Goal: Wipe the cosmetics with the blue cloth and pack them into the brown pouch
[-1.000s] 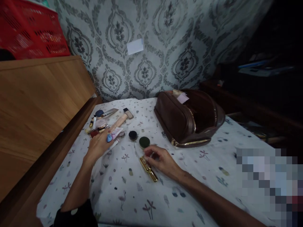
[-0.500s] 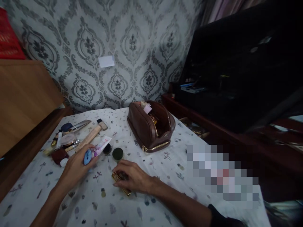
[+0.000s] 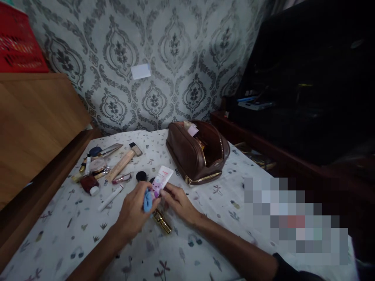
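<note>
My left hand point(image 3: 135, 207) is closed around the lower end of a white-and-purple squeeze tube point(image 3: 161, 180), together with a soft blue loop point(image 3: 148, 201) that looks like a hair tie. From the other side, my right hand point(image 3: 182, 203) has its thumb and fingers on the tube's right edge. Gold lipstick tubes point(image 3: 162, 222) lie on the cloth just below both hands. A round black lid point(image 3: 141, 176) sits behind my left hand; a second dark round thing is mostly hidden by the tube. The brown cosmetic bag point(image 3: 187, 156) stands unzipped beyond my right hand.
Several cosmetics are spread at left: a dark red bottle point(image 3: 89, 184), a round compact point(image 3: 97, 166), a long beige box point(image 3: 120, 167), a white pen-like stick point(image 3: 111, 198) and a small foundation bottle point(image 3: 136, 149). A pixelated patch covers the table's right side. A patterned wall rises behind.
My left hand has brought the tube and blue loop rightward to my right hand. My right hand has let go of the gold lipstick tubes and now grips the squeeze tube. The view has shifted slightly left.
</note>
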`<state>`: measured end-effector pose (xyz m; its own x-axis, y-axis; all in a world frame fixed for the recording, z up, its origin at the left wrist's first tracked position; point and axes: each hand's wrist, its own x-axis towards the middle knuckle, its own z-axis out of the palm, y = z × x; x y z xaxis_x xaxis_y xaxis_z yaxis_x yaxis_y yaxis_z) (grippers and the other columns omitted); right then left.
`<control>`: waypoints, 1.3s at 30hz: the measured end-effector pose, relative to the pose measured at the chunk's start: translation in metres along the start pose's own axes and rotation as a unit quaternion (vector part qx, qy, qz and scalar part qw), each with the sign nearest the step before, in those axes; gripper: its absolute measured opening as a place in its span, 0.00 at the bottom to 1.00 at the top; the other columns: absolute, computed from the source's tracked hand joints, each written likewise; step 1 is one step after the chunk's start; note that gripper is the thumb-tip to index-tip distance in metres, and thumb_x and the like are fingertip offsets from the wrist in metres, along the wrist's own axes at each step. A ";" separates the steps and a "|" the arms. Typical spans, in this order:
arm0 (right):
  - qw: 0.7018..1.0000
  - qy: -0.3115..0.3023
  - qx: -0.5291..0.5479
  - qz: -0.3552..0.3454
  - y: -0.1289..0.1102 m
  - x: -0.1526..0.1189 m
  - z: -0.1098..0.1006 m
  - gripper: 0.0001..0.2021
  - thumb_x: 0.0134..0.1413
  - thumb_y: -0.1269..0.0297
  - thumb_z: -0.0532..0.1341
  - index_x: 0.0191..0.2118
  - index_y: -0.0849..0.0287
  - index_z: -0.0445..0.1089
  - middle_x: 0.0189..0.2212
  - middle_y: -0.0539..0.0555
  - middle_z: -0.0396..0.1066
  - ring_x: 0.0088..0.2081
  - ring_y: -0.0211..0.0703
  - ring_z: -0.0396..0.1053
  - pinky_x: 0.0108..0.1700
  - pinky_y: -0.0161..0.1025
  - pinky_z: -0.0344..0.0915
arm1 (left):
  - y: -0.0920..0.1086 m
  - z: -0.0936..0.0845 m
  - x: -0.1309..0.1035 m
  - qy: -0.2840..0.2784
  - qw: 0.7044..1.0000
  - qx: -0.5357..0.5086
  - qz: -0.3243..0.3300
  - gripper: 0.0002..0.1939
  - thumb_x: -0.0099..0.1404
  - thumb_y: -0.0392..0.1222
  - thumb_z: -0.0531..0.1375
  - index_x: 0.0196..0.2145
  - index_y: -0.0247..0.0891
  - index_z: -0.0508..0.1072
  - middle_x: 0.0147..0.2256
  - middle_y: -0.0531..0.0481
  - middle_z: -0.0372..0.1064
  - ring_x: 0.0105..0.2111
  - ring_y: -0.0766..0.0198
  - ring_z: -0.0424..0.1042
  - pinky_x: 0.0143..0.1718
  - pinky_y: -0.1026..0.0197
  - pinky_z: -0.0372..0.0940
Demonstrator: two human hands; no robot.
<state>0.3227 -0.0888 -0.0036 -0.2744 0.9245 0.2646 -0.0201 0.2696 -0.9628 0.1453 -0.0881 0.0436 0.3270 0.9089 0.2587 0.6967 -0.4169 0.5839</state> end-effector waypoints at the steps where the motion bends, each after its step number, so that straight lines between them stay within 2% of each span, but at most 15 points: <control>1: 0.999 0.000 0.032 0.006 0.000 0.001 0.001 0.21 0.62 0.45 0.55 0.43 0.59 0.71 0.32 0.51 0.68 0.31 0.39 0.65 0.31 0.34 0.66 | 0.001 0.002 -0.001 -0.006 1.000 0.002 0.007 0.12 0.61 0.49 0.58 0.41 0.44 0.65 0.36 0.51 0.70 0.33 0.59 0.71 0.35 0.58 0.65; 4: 0.995 0.017 0.097 0.018 0.002 0.004 0.002 0.21 0.58 0.44 0.58 0.42 0.59 0.70 0.31 0.50 0.69 0.33 0.39 0.67 0.34 0.35 0.68 | 0.001 0.009 -0.003 -0.025 0.998 0.005 0.050 0.10 0.64 0.50 0.57 0.40 0.43 0.65 0.36 0.50 0.68 0.34 0.59 0.70 0.36 0.58 0.66; 6: 0.989 0.013 0.141 0.048 0.004 0.005 0.003 0.22 0.56 0.43 0.60 0.42 0.58 0.69 0.30 0.49 0.69 0.30 0.38 0.68 0.33 0.35 0.68 | 0.000 0.012 -0.004 -0.019 0.996 0.021 0.079 0.09 0.67 0.49 0.55 0.40 0.42 0.65 0.37 0.49 0.67 0.36 0.59 0.70 0.36 0.58 0.66; 10: 0.977 -0.014 0.193 0.090 0.006 0.004 0.004 0.24 0.53 0.41 0.62 0.43 0.57 0.67 0.25 0.47 0.68 0.21 0.35 0.65 0.25 0.33 0.66 | -0.005 0.017 -0.003 0.055 0.991 0.069 0.103 0.15 0.68 0.48 0.54 0.50 0.41 0.63 0.45 0.43 0.65 0.45 0.54 0.69 0.40 0.55 0.67; 13: 0.975 -0.041 0.190 0.105 0.002 0.002 0.004 0.24 0.53 0.41 0.62 0.42 0.58 0.67 0.24 0.48 0.71 0.19 0.33 0.64 0.20 0.30 0.59 | -0.011 0.014 0.003 0.126 0.987 0.062 0.083 0.21 0.67 0.48 0.55 0.56 0.40 0.60 0.52 0.39 0.62 0.53 0.51 0.65 0.49 0.50 0.65; 15: 0.972 -0.062 0.193 0.120 0.000 0.001 0.005 0.24 0.52 0.40 0.62 0.40 0.59 0.68 0.23 0.48 0.71 0.17 0.32 0.61 0.18 0.29 0.53 | -0.015 0.010 0.008 0.129 0.990 0.025 0.055 0.23 0.67 0.50 0.56 0.56 0.40 0.60 0.54 0.39 0.62 0.55 0.50 0.64 0.54 0.49 0.62; 17: 0.969 -0.069 0.199 0.127 -0.001 0.000 0.005 0.25 0.50 0.40 0.63 0.38 0.59 0.69 0.22 0.47 0.70 0.16 0.30 0.59 0.17 0.29 0.50 | -0.020 0.007 0.011 0.097 0.995 -0.025 0.021 0.20 0.66 0.52 0.55 0.52 0.41 0.64 0.49 0.42 0.67 0.50 0.52 0.68 0.51 0.51 0.64; 19: 0.966 -0.073 0.207 0.135 0.000 0.000 0.005 0.25 0.49 0.39 0.64 0.37 0.60 0.69 0.21 0.46 0.68 0.16 0.29 0.58 0.17 0.29 0.48 | -0.023 0.005 0.012 0.075 0.995 -0.059 -0.010 0.17 0.66 0.54 0.55 0.45 0.41 0.67 0.39 0.47 0.71 0.39 0.56 0.71 0.42 0.56 0.67; 22: 0.960 -0.082 0.221 0.153 0.003 0.001 0.006 0.27 0.44 0.40 0.68 0.39 0.60 0.69 0.22 0.46 0.68 0.19 0.30 0.62 0.19 0.28 0.50 | -0.025 0.003 0.012 0.089 0.993 -0.072 -0.029 0.16 0.65 0.57 0.54 0.35 0.41 0.67 0.27 0.54 0.66 0.27 0.62 0.67 0.30 0.61 0.63; 25: 0.958 -0.056 0.242 0.143 0.003 0.001 0.008 0.31 0.34 0.50 0.75 0.45 0.58 0.68 0.27 0.45 0.69 0.24 0.31 0.65 0.24 0.28 0.58 | -0.026 0.000 0.013 0.117 0.989 -0.079 -0.032 0.17 0.66 0.58 0.53 0.31 0.41 0.66 0.23 0.56 0.61 0.24 0.63 0.63 0.26 0.63 0.59; 27: 0.963 -0.019 0.244 0.112 0.001 0.000 0.008 0.31 0.31 0.55 0.77 0.44 0.58 0.68 0.30 0.45 0.69 0.28 0.31 0.66 0.30 0.29 0.62 | -0.027 -0.002 0.014 0.131 0.986 -0.092 -0.045 0.17 0.66 0.58 0.53 0.30 0.42 0.65 0.22 0.57 0.58 0.24 0.63 0.62 0.26 0.64 0.59; 30: 0.972 0.041 0.221 0.074 -0.004 0.000 0.008 0.26 0.37 0.54 0.75 0.41 0.58 0.67 0.29 0.45 0.68 0.27 0.30 0.65 0.30 0.30 0.61 | -0.028 -0.003 0.017 0.140 0.980 -0.122 -0.065 0.18 0.66 0.58 0.53 0.28 0.42 0.64 0.22 0.57 0.57 0.25 0.63 0.62 0.26 0.64 0.59; 33: 0.973 0.090 0.205 0.049 -0.009 -0.001 0.007 0.25 0.41 0.50 0.72 0.41 0.57 0.65 0.27 0.46 0.67 0.26 0.33 0.65 0.28 0.31 0.61 | -0.027 -0.002 0.019 0.143 0.976 -0.148 -0.068 0.19 0.65 0.58 0.54 0.26 0.42 0.64 0.23 0.56 0.59 0.26 0.63 0.63 0.28 0.64 0.62; 39: 0.980 0.115 0.162 -0.018 -0.016 -0.001 0.003 0.20 0.54 0.49 0.65 0.45 0.58 0.67 0.30 0.49 0.68 0.28 0.34 0.68 0.28 0.31 0.63 | -0.022 0.000 0.018 0.144 0.967 -0.195 -0.079 0.19 0.62 0.60 0.57 0.25 0.42 0.67 0.25 0.53 0.63 0.30 0.60 0.66 0.33 0.62 0.66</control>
<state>0.3199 -0.0946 0.0111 -0.0442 0.9623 0.2682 -0.3395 0.2380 -0.9100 0.1363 -0.0626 0.0357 0.0043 0.9497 0.3133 0.4118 -0.2872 0.8648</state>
